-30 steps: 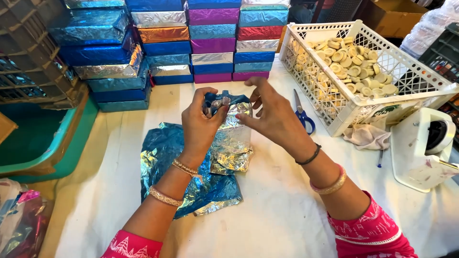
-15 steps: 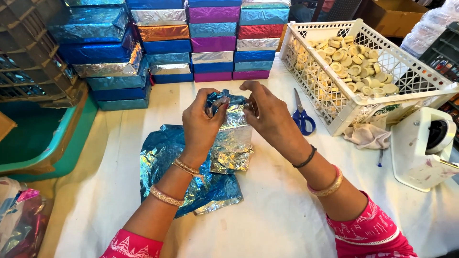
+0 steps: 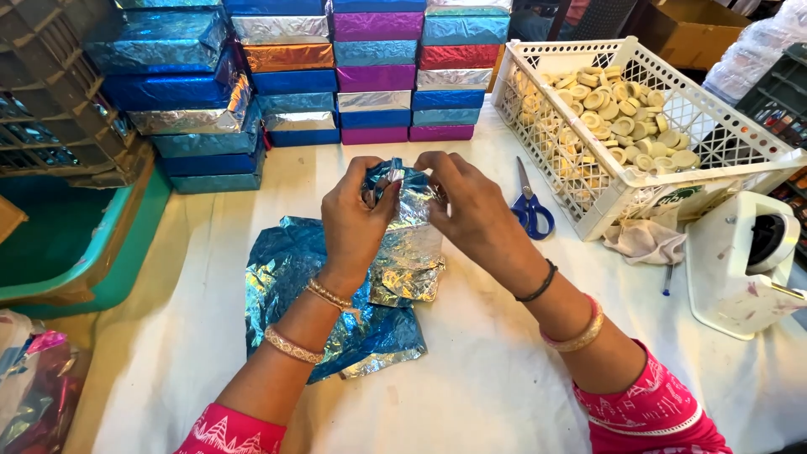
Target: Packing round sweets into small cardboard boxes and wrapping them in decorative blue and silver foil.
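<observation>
Foil-wrapped box stands upright at the middle of the white table, on loose blue foil sheets. Left hand pinches the foil at the top edge — right hand pinches it too. Folding the top seems in hand; next, the flaps need pressing flat. Scissors lie just beside, then a white crate.

Crinkled silver-and-blue foil wrap gleams in the grip of the left hand and right hand; beneath it lie shiny blue foil sheets on white table cloth. Beyond the grip rise blue, silver, purple, copper and red foil-wrapped boxes. Right of it, blue-handled scissors and a white plastic lattice crate of cream-yellow discs.
</observation>
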